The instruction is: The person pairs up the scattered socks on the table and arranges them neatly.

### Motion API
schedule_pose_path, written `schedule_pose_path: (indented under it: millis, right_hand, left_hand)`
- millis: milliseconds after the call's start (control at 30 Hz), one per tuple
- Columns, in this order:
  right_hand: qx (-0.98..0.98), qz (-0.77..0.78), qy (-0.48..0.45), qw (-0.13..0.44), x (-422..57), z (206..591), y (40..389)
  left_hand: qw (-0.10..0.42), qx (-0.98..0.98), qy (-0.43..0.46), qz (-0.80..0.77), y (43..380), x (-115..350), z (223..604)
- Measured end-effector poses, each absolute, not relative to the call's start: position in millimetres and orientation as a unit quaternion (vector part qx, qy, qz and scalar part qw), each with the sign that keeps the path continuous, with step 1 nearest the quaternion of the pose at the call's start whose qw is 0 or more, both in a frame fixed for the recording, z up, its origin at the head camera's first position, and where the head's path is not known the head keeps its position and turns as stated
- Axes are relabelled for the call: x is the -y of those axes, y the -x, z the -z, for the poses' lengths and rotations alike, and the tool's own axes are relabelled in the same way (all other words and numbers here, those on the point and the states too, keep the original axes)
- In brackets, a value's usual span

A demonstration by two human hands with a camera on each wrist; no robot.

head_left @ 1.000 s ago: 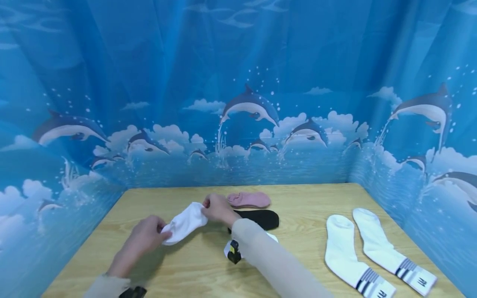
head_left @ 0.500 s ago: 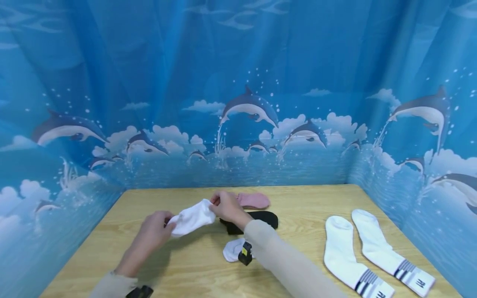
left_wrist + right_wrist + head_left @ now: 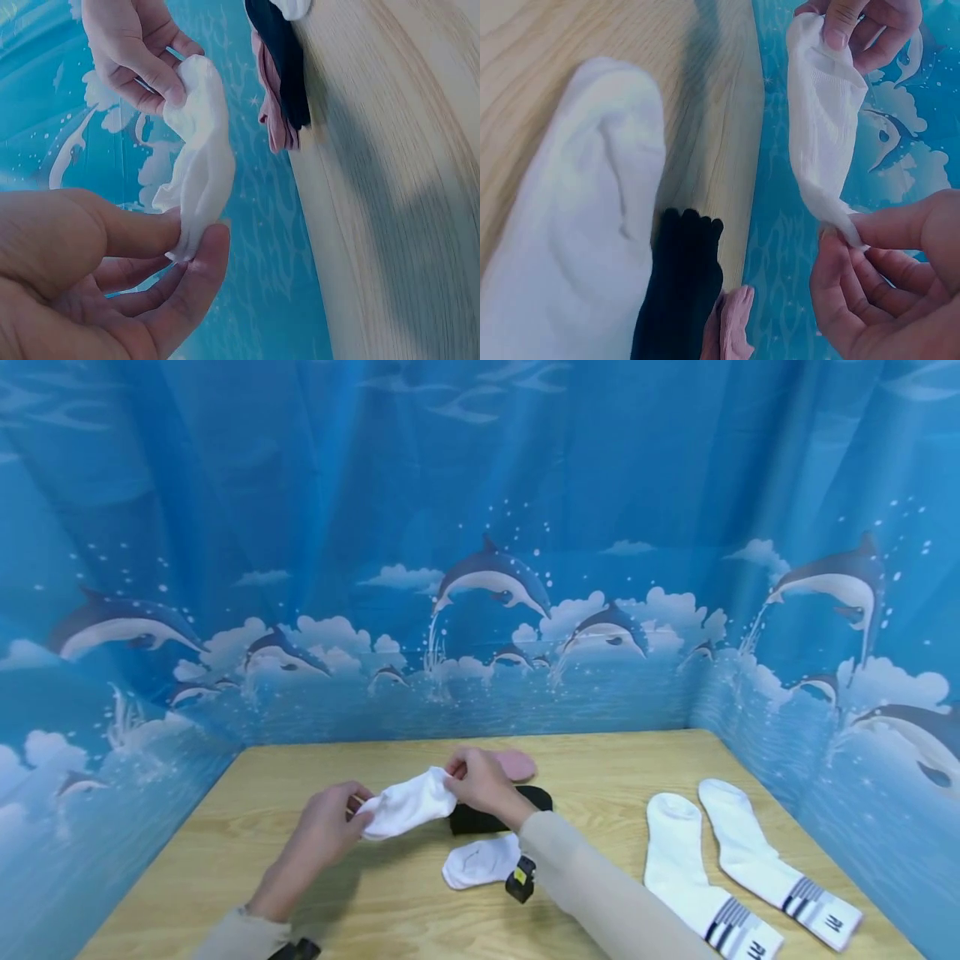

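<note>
Shifted toward three o'clock, the white sock [image 3: 408, 804] is held above the worktop [image 3: 420, 927], long axis running eight to two; left hand [image 3: 326, 827] pinches the eight-o'clock end, right hand [image 3: 482, 783] the two-o'clock end, fingers closed.

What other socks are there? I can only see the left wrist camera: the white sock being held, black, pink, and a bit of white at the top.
Observer: Two long white socks with dark stripes lie on the table, right of the held sock.
Child: Is the black one a funny sock?
Observer: Yes! The right wrist view shows that the black sock has separate toes.
Child: And that bit of white?
Observer: Another white sock; the head view shows its rounded end.
</note>
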State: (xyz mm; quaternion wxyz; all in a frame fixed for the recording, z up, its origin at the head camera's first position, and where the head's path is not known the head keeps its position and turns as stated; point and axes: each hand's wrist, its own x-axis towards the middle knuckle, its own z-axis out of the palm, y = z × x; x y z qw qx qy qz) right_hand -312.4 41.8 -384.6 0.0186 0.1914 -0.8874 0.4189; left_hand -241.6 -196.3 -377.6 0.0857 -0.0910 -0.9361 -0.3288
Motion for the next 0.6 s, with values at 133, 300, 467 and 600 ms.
schedule_pose_path:
  millis: [133, 300, 467, 600]
  right_hand:
    - [0.885, -0.423, -0.192, 0.023, -49, 386, 311]
    - [0.883, -0.431, -0.185, 0.019, -57, 388, 308]
    - [0.888, -0.425, -0.172, 0.018, -64, 386, 305]
    - [0.890, -0.421, -0.172, 0.021, -70, 385, 304]
  left_hand:
    - [0.087, 0.933, 0.098, 0.336, 242, 189, 379]
    - [0.077, 0.931, 0.089, 0.344, 242, 182, 379]
    - [0.077, 0.930, 0.090, 0.348, 242, 175, 379]
    - [0.080, 0.928, 0.096, 0.350, 243, 170, 379]
